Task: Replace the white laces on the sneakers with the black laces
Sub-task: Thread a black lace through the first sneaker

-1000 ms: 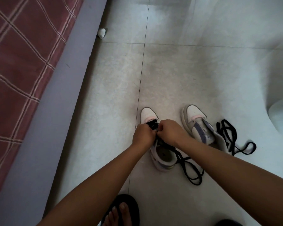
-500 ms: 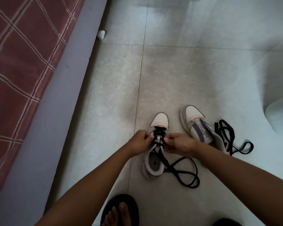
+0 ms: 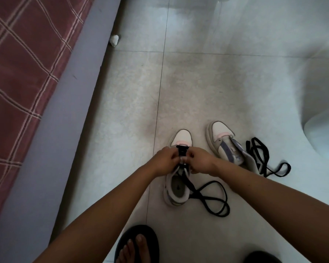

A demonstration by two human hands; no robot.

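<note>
**Lacing left sneaker, black lace part-threaded**

Our left hand (image 3: 164, 160) and right hand (image 3: 199, 160) both pinch the black lace (image 3: 207, 196) over the near sneaker (image 3: 176, 188) on the floor (image 3: 207, 82). We judge the lace soft and floppy: grip near the tips. Second sneaker (image 3: 228, 145) looks unlaced, spare lace (image 3: 262, 158) touching it. No containers in view.
</note>
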